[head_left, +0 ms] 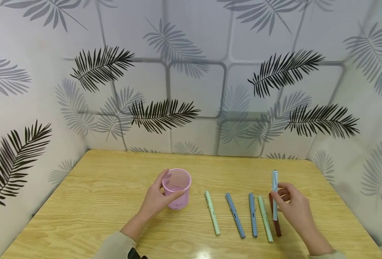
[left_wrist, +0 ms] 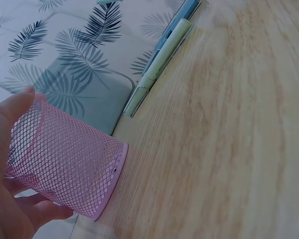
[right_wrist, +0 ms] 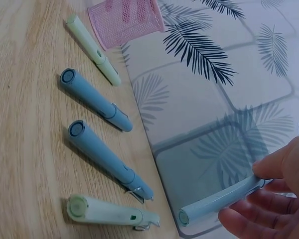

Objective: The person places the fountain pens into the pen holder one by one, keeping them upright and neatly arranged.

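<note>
My left hand (head_left: 156, 198) grips a pink mesh pen cup (head_left: 179, 197) around its side, thumb across the front near the rim. The cup stands upright on the table. In my right hand (head_left: 292, 203) a light blue pen (head_left: 275, 212) is pinched between thumb and fingers, held upright above the table. Behind it lies a dark red pen (head_left: 277, 229), partly hidden by the held pen and the hand. In the right wrist view the light blue pen (right_wrist: 219, 201) points away from the fingertips, its round end toward the table.
Between the hands lie a light green pen (head_left: 212, 214), a blue pen (head_left: 235, 216), another blue pen (head_left: 253, 216) and a second green pen (head_left: 265, 220), roughly side by side on the wooden table (head_left: 113, 180). A leaf-patterned backdrop (head_left: 197, 90) rises behind the table.
</note>
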`<action>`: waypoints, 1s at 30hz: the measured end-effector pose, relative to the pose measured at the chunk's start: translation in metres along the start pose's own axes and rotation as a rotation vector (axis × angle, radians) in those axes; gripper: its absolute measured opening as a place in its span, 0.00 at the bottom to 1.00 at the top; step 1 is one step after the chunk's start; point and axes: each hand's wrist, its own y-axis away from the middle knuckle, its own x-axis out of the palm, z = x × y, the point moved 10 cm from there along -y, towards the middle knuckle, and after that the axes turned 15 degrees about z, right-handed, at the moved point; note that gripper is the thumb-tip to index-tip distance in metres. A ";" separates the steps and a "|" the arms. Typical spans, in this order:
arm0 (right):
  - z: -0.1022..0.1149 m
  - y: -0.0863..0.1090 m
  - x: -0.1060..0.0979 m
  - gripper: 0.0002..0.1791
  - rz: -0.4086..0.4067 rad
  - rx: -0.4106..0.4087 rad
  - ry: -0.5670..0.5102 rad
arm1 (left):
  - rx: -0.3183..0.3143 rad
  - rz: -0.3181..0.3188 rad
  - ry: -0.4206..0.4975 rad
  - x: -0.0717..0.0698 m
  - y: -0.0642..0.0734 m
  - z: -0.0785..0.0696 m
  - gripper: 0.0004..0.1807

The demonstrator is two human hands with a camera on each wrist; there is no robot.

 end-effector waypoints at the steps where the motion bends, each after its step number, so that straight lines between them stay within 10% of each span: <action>1: 0.002 0.000 0.001 0.16 -0.004 -0.008 0.004 | 0.002 0.003 0.000 0.000 0.000 0.000 0.50; 30: 0.063 -0.009 0.009 0.16 -0.233 -0.364 -0.167 | 0.012 0.046 0.032 0.006 0.003 -0.004 0.48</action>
